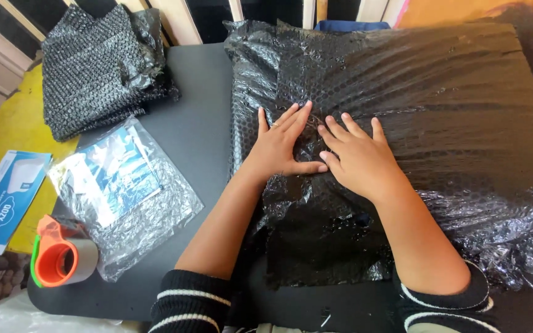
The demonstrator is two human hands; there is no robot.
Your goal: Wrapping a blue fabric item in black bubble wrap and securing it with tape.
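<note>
Nearest, at the table's front left edge: an orange tape dispenser. Mid-table: left hand and right hand, fingers spread, gripping nothing, press flat on the black bubble-wrapped parcel. Far left: folded black bubble wrap.

Black sleeves, white-striped cuffs.

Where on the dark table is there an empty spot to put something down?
Bare table shows between the folded black wrap pile, the clear bag and the big wrapped parcel. Another patch lies by the tape dispenser. The right side is crowded: both hands press the parcel.
</note>
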